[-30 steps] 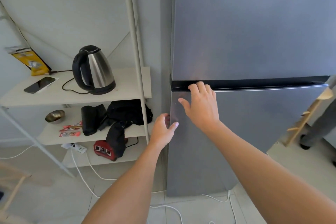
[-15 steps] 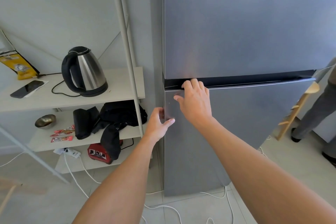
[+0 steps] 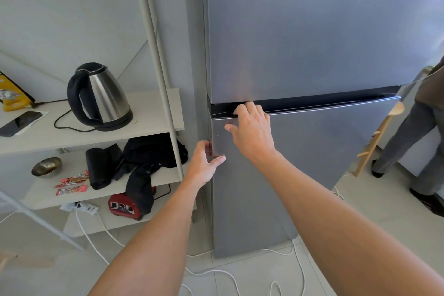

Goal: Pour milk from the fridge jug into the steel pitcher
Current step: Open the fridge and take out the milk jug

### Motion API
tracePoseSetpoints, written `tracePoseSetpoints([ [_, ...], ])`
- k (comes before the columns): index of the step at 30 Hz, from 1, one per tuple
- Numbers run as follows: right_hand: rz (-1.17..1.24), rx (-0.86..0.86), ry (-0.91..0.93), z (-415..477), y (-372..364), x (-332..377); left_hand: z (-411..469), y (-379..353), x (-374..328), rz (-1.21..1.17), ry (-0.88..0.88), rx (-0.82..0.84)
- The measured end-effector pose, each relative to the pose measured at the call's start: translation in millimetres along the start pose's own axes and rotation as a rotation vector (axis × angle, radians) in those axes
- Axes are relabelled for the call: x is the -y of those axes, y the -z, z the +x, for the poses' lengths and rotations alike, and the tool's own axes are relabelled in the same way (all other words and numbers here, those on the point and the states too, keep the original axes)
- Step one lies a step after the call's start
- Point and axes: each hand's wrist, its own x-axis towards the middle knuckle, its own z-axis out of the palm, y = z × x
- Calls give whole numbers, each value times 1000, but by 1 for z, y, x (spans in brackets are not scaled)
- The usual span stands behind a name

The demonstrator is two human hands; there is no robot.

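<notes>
Left grip curled round left edge of grey metal lower fridge door, thumb on front. Right grip hooks fingers into black handle slot above it. Door shut, so milk jug hidden; pitcher not seen. Better pull evenly with both. Room: pale shelf with shiny steel kettle, pale tiled floor.
</notes>
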Motion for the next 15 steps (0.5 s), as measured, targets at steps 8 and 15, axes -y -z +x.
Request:
tracePoseSetpoints([
  [8, 20, 6, 73, -8, 7, -10, -13, -2, -3, 24, 12, 7],
  [15, 82, 44, 139, -63, 41, -26, -80, -22, -2, 11, 30, -26],
])
